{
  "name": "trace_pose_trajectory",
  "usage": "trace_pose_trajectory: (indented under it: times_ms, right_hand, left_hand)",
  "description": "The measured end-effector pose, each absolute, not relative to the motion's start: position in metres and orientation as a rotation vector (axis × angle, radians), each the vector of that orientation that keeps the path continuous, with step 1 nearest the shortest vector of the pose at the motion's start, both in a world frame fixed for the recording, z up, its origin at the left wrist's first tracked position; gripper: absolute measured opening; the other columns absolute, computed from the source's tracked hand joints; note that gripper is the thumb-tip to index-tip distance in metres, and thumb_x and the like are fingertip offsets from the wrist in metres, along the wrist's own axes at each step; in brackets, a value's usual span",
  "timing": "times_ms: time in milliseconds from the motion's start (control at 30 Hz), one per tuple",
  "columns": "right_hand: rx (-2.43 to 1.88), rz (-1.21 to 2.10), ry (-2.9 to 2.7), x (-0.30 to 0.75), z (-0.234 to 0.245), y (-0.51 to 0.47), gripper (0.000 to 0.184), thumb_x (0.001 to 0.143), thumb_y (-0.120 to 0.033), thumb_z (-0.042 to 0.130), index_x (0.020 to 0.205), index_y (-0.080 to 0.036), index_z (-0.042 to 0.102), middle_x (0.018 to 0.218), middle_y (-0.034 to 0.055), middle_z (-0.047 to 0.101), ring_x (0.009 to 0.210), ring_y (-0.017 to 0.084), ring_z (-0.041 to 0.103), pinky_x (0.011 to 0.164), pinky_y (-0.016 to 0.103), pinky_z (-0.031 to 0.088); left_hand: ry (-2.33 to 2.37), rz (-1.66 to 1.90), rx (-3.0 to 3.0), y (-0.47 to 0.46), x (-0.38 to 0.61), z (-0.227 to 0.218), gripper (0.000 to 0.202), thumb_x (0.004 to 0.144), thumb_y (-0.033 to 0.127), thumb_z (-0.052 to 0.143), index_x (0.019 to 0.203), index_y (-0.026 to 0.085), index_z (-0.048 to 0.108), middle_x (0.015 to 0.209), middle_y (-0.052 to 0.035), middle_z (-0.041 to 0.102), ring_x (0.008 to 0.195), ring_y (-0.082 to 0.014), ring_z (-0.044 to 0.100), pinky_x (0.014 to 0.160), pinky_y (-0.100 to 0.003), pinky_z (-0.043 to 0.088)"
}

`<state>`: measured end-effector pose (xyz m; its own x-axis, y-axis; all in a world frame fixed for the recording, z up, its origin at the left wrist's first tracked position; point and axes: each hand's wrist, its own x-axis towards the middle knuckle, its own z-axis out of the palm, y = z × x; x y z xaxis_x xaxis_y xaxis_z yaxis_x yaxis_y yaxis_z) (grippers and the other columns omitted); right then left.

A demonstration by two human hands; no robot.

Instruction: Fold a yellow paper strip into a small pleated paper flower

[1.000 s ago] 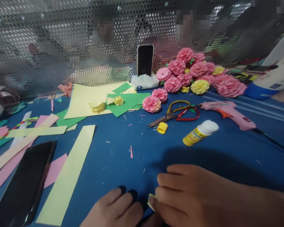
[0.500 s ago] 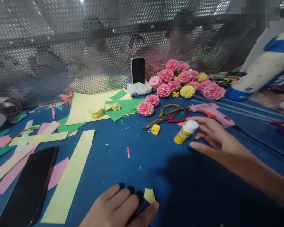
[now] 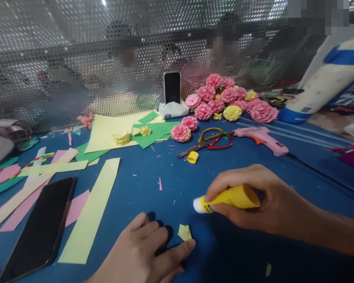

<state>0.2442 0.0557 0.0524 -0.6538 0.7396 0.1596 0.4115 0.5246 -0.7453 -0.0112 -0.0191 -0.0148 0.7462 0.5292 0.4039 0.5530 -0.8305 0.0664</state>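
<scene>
My right hand (image 3: 255, 200) grips a yellow glue stick (image 3: 225, 197), uncapped, with its white tip pointing left and down toward a small folded yellow paper piece (image 3: 184, 232). My left hand (image 3: 141, 253) rests on the blue table at the bottom edge. Its thumb touches the lower side of the paper piece and its fingers are loosely curled beside it. The glue tip hangs a short way above and right of the paper. The yellow cap (image 3: 192, 157) lies farther back on the table.
Scissors (image 3: 208, 143) and a pink glue gun (image 3: 261, 138) lie behind the hands. Pink and yellow paper flowers (image 3: 224, 100) are heaped at the back by a propped phone (image 3: 172, 87). Paper strips (image 3: 90, 212) and a black phone (image 3: 38, 230) lie at left. People sit behind a perforated screen (image 3: 76, 59).
My right hand left the folded paper, reached to the glue stick lying near the scissors, picked it up and brought it back close to the paper. My left hand stayed holding the paper down.
</scene>
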Motion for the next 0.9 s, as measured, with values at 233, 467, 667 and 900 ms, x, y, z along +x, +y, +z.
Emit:
trace_pose_trajectory:
  times_ms: [233,467,667,900]
  right_hand:
    - [-0.715,1.047,-2.345,0.211,0.043,0.054,0.021,0.085,-0.032,0.063,0.070,-0.017,0.061,0.064,-0.0022,0.062,0.056,0.009,0.052,0.054,0.020,0.039]
    - [-0.632,1.153,-2.450,0.195,0.037,0.051,0.021,0.086,-0.034,0.058,0.072,-0.018,0.058,0.066,-0.0007,0.060,0.059,0.011,0.051,0.054,0.021,0.035]
    - [-0.621,1.187,-2.452,0.197,0.028,0.049,0.022,0.086,-0.033,0.059,0.071,-0.018,0.051,0.065,-0.0035,0.056,0.056,0.008,0.048,0.052,0.020,0.032]
    - [-0.614,1.231,-2.407,0.198,0.029,0.051,0.022,0.086,-0.034,0.060,0.072,-0.018,0.053,0.066,-0.0032,0.055,0.058,0.009,0.047,0.054,0.020,0.033]
  left_hand:
    - [-0.889,-0.628,-2.883,-0.021,-0.011,-0.012,0.035,0.102,0.029,0.037,0.122,0.020,0.064,0.064,-0.0003,0.057,0.058,-0.0162,0.052,0.060,-0.031,0.028]
    - [-0.940,-0.666,-2.901,-0.023,-0.013,-0.014,0.036,0.102,0.031,0.035,0.124,0.022,0.062,0.069,-0.0016,0.062,0.061,-0.0180,0.054,0.060,-0.032,0.027]
    - [-0.958,-0.661,-2.924,-0.022,-0.013,-0.011,0.031,0.101,0.030,0.039,0.116,0.022,0.065,0.067,-0.0009,0.061,0.059,-0.0174,0.052,0.060,-0.032,0.027]
    - [-0.943,-0.647,-2.933,-0.022,-0.011,-0.010,0.033,0.102,0.030,0.038,0.120,0.021,0.063,0.068,-0.0010,0.061,0.060,-0.0176,0.052,0.060,-0.032,0.027]
